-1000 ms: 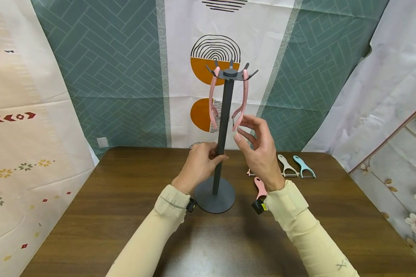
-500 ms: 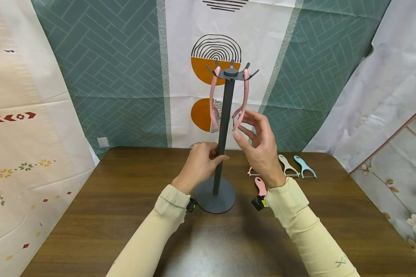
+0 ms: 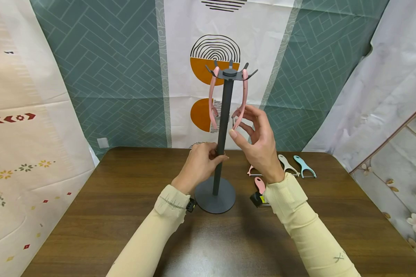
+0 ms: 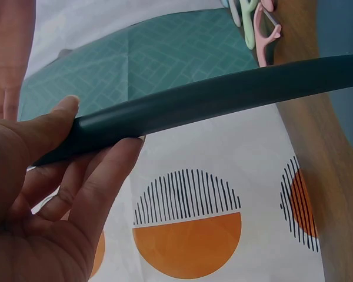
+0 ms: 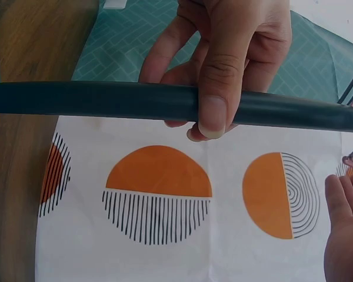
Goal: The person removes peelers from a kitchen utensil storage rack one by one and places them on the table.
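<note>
A dark grey stand (image 3: 227, 111) with a round base (image 3: 215, 200) and a crown of hooks (image 3: 230, 73) stands upright on the table. My left hand (image 3: 202, 163) grips its post between thumb and fingers, low down; the left wrist view shows the grip on the post (image 4: 194, 100) closely. Two pink peelers hang from the hooks: one on the left (image 3: 212, 96), the other on the right (image 3: 244, 92). Around the right peeler's lower end, my right hand (image 3: 260, 142) has its thumb and fingers spread, close to or lightly touching the head. Contact is hard to tell.
Right of the stand, several peelers lie on the wooden table (image 3: 131, 215): a pale one (image 3: 287, 164), a blue one (image 3: 303, 166), and a pink one (image 3: 259, 184) partly behind the wrist camera. Patterned cloth (image 3: 118, 77) hangs behind the table.
My right hand's fingers have risen slightly and the hand has shifted a little left beside the hanging peeler. My left hand keeps its grip on the post; the stand and hanging peelers look unchanged.
</note>
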`<state>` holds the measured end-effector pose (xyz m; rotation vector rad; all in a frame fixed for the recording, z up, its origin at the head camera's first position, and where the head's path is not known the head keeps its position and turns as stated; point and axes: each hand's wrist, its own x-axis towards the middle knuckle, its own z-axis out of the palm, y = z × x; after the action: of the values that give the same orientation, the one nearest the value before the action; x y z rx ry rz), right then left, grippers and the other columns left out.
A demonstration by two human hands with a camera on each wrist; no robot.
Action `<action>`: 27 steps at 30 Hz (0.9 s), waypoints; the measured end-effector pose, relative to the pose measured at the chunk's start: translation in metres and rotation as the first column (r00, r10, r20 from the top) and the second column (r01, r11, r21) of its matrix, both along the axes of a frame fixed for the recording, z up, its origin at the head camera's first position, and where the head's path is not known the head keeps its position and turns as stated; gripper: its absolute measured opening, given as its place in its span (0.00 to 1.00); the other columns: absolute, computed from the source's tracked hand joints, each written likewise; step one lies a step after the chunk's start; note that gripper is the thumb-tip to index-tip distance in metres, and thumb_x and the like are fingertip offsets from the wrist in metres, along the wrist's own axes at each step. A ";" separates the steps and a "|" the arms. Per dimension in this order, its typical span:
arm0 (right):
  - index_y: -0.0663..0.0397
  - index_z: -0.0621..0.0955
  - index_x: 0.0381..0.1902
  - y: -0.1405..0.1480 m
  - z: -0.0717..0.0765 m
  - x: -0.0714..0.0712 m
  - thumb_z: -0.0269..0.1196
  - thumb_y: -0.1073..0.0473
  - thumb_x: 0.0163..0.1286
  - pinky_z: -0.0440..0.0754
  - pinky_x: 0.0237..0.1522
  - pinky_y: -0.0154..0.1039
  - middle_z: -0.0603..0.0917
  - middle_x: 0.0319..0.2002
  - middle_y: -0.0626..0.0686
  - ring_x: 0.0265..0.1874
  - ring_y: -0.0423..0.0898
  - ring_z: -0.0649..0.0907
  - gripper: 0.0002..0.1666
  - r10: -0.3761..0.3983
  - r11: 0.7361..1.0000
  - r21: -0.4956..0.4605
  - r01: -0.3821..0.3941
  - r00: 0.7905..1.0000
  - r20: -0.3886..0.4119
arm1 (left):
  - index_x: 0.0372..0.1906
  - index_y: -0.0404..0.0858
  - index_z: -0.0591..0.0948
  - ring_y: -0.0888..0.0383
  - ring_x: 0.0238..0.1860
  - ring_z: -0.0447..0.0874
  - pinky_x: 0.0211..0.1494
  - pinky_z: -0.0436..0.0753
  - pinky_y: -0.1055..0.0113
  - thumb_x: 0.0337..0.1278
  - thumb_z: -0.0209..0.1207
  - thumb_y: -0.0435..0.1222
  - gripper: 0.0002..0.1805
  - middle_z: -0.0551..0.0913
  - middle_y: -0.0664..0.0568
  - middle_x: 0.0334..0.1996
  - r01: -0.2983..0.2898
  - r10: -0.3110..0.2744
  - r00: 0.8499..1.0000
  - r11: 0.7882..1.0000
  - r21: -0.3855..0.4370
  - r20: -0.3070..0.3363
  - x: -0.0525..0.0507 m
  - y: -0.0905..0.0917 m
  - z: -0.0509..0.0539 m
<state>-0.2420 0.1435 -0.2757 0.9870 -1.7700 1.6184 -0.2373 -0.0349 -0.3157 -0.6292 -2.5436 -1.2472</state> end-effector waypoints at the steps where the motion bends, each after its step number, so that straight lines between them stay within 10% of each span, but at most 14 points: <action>1: 0.56 0.69 0.71 0.000 0.000 0.000 0.67 0.66 0.67 0.77 0.69 0.46 0.75 0.63 0.59 0.64 0.55 0.75 0.36 0.002 1.000 -0.001 -0.002 1.000 -0.001 | 0.32 0.42 0.85 0.59 0.27 0.81 0.31 0.80 0.67 0.61 0.70 0.40 0.07 0.86 0.53 0.25 0.000 0.000 1.000 1.000 0.000 0.001 0.000 0.000 0.000; 27: 0.56 0.70 0.69 -0.006 0.005 -0.003 0.66 0.74 0.63 0.79 0.67 0.43 0.72 0.59 0.72 0.59 0.63 0.76 0.37 0.049 0.998 -0.028 -0.050 0.999 -0.017 | 0.33 0.41 0.85 0.58 0.27 0.80 0.31 0.79 0.67 0.61 0.70 0.41 0.08 0.85 0.52 0.24 -0.008 0.008 1.000 1.000 0.002 0.025 0.002 0.000 0.001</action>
<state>-0.2450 0.1371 -0.2708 1.0358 -1.7203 1.6565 -0.2355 -0.0352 -0.3148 -0.6054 -2.5623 -1.2629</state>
